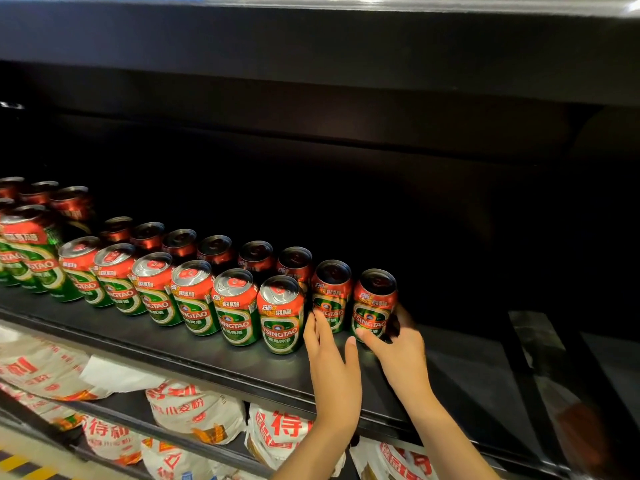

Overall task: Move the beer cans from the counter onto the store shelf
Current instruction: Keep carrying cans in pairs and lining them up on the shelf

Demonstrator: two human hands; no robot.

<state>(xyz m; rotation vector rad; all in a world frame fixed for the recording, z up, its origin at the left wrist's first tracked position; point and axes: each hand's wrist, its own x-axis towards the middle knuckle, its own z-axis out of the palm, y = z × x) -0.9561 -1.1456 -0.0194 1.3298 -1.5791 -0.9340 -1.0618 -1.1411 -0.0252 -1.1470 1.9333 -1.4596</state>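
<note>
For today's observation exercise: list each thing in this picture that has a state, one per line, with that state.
Rightmost can: upright on shelf, gripped by right hand.
Second can: upright, touched by left hand.
Front row cans: upright, unopened.
Shelf: right part bare.
Flour bags: lying flat below.

left hand (pixel 332 355) open, right hand (pixel 398 344) gripping

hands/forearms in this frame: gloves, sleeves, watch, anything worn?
Nothing worn that shows. The left hand and right hand are both bare, no gloves, no rings visible. Both forearms are bare down to the frame's bottom edge: no sleeve cuff, watch or band in view. Upper arms are out of frame.
</note>
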